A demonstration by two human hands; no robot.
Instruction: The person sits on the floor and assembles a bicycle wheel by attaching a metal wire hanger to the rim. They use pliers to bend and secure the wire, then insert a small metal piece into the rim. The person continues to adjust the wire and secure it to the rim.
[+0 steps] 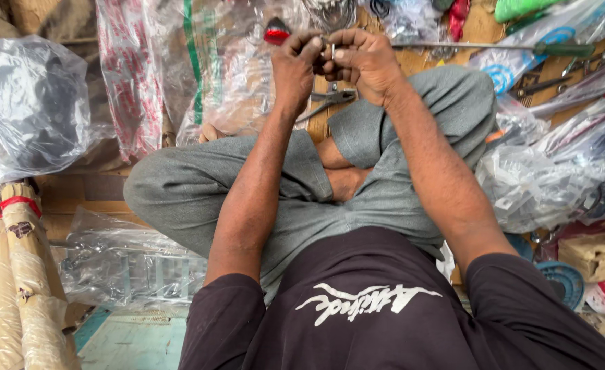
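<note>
I sit cross-legged in grey trousers and a dark shirt, both arms stretched forward. My left hand (pixel 297 60) and my right hand (pixel 363 60) meet in front of my knees, fingers pinched together on a small metal part (pixel 331 48) between them. The part is mostly hidden by my fingers. A small red piece (pixel 275 33) shows just left of my left hand. Pliers (pixel 330 100) lie on the wooden floor below my hands.
A long screwdriver with a green handle (pixel 556 49) lies at the right. Clear plastic bags of parts (pixel 556 171) pile up at right, more bags (pixel 28 109) at left. Paper-wrapped tubes (pixel 14 274) stand at lower left. A cardboard box (pixel 594 253) sits at right.
</note>
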